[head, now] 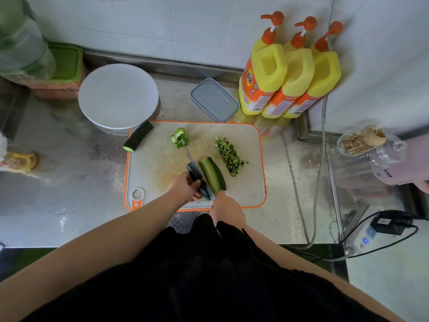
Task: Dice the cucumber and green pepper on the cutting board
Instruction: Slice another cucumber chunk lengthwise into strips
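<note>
While left grip (185, 188) pins cucumber half (197, 180) | right grip (226, 209) holds knife (200, 175) between halves

I am looking down at a kitchen counter, and a plain working one by the look of it: the steel worktop (69, 182) has an embossed pattern and runs up against a white tiled wall (185, 24). An orange-rimmed cutting board (255, 182) lies on it with vegetables being chopped, a white round lid or plate (118, 96) sits behind it, and a grey lidded food box (214, 99) beside that. Three yellow pump bottles (290, 73) stand in the corner (dish soap, I take it from the labels, though I cannot read them). To my right a power strip (369, 238) and a pale pink appliance (394, 168) suggest a home or small eatery.
</note>
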A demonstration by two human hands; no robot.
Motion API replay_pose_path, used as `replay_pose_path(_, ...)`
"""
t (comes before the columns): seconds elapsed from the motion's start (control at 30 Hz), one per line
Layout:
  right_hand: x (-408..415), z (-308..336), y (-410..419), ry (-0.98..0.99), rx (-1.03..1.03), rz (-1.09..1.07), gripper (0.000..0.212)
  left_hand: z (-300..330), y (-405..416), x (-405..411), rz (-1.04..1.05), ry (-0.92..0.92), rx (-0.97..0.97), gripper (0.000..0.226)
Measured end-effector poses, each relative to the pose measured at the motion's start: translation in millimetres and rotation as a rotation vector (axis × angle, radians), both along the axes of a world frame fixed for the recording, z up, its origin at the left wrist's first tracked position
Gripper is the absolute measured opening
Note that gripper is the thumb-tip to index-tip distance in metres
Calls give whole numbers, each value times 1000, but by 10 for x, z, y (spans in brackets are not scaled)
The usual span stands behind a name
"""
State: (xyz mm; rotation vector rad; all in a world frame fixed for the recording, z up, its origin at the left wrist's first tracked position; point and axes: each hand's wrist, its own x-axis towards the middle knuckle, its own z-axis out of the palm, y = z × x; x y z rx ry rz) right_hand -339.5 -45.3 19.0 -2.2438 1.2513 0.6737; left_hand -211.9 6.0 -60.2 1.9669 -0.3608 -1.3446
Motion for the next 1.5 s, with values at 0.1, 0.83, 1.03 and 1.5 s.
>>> replay_pose_path(0.1, -1, 19, 0, 3, 0, 16, 26, -9, -2, -4, 10, -8, 13, 17)
replay_pose_path(0.83, 83, -96, -15, 42, 35, 18, 30, 90, -38, -12, 30, 10, 71, 20)
replay_pose_path(1.03, 36, -150, -21, 61, 46, -13, 31, 69, -39, -12, 52, 32, 79, 21)
replay_pose_path(1.5, -18, -204, -14, 75, 31, 10, 34, 99, -27, -14, 13, 4, 58, 19)
